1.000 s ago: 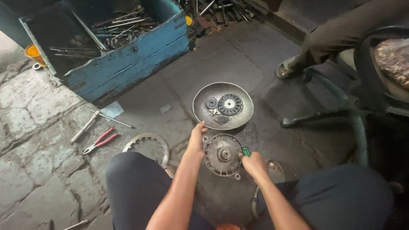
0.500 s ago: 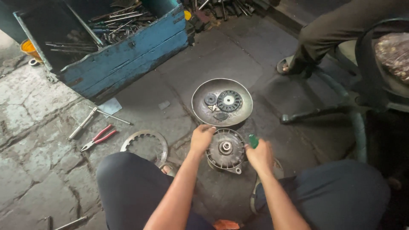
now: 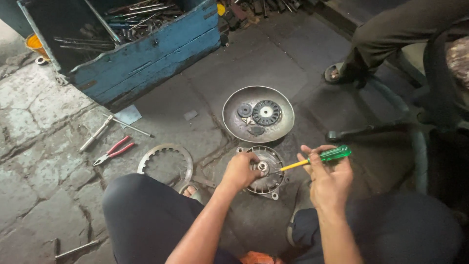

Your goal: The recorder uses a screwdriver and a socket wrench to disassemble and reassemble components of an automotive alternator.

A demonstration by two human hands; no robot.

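My right hand (image 3: 328, 182) is closed around a screwdriver (image 3: 320, 158) with a glossy green handle and yellow shank, its tip at the hub of a round, ribbed metal part (image 3: 266, 172) lying on the stone floor between my knees. My left hand (image 3: 240, 171) grips that part's rim. Just beyond sits a dull metal bowl (image 3: 234, 117) holding small discs. Left lie a toothed ring (image 3: 166, 159) and red-handled pliers (image 3: 113, 150).

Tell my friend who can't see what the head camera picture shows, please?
A person crouched on a stone floor steadies a round metal engine part with the left hand and points a green-handled screwdriver, held in the right hand, at its centre. Beyond it sits a metal bowl holding small parts; red pliers and a toothed ring lie left.
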